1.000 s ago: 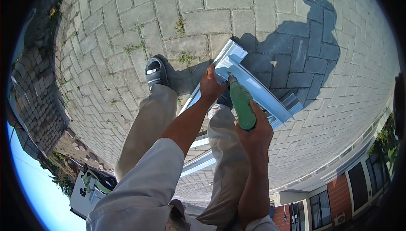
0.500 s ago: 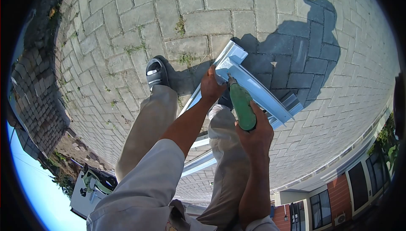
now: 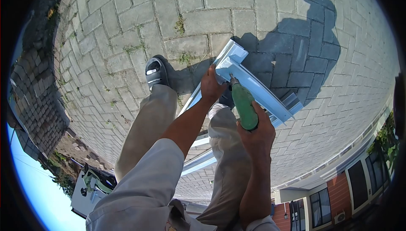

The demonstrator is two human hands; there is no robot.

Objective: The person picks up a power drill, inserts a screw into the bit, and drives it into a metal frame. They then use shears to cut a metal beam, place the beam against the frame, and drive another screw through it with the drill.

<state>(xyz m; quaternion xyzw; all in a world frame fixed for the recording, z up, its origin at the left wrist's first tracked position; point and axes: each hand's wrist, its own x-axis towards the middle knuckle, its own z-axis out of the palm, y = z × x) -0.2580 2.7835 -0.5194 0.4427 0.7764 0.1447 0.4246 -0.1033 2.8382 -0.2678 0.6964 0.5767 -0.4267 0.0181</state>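
Note:
A green power tool [image 3: 244, 107] is gripped in my right hand [image 3: 259, 131], its metal tip at the surface of a light blue-white metal profile [image 3: 258, 88]. Whether the tip touches the metal is too small to tell. My left hand [image 3: 211, 86] is closed on the corner of the metal frame, just left of the tool's tip. The frame's other bars run down toward the lower left, between and behind my legs, partly hidden by them.
Grey paving bricks [image 3: 207, 21] with tufts of weeds surround the frame. My sandalled foot [image 3: 156, 73] stands left of it. Stacked pavers [image 3: 44, 100] lie far left, a green motorbike [image 3: 96, 181] lower left, and a building [image 3: 338, 193] lower right.
The green tool and my right hand have shifted slightly right, and the tool's tip has moved a little along the profile. My left hand stays in place.

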